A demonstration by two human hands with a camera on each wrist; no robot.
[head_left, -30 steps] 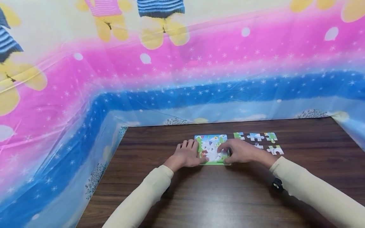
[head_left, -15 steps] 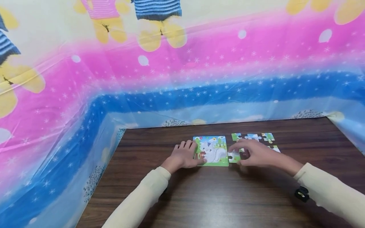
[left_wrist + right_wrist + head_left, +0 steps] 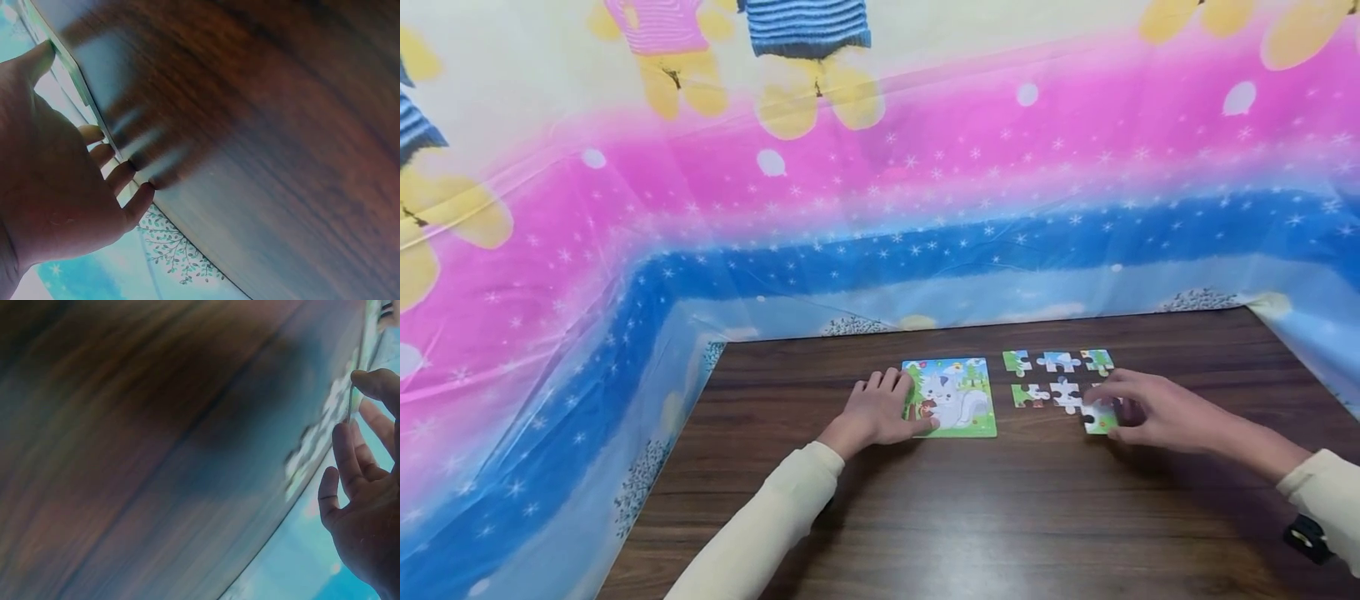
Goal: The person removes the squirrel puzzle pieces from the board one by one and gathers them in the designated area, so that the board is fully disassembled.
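Note:
A square puzzle board with a white cartoon animal picture lies on the table. My left hand rests along its left side, thumb over the lower left part of the picture, fingers stretched toward the far side. In the left wrist view, the thumb touches the board's edge. My right hand pinches a green and white jigsaw piece at the near right end of the loose pieces. The right wrist view shows that piece edge-on between thumb and fingers.
Several loose jigsaw pieces lie in two rows to the right of the board, two of them in the nearer row beside the held piece. The dark wooden table meets a printed pink and blue cloth at its back and left edges.
My right hand has lifted away from the board's right part with a jigsaw piece and carried it right to the loose pieces. More of the picture shows. The left hand stays on the board.

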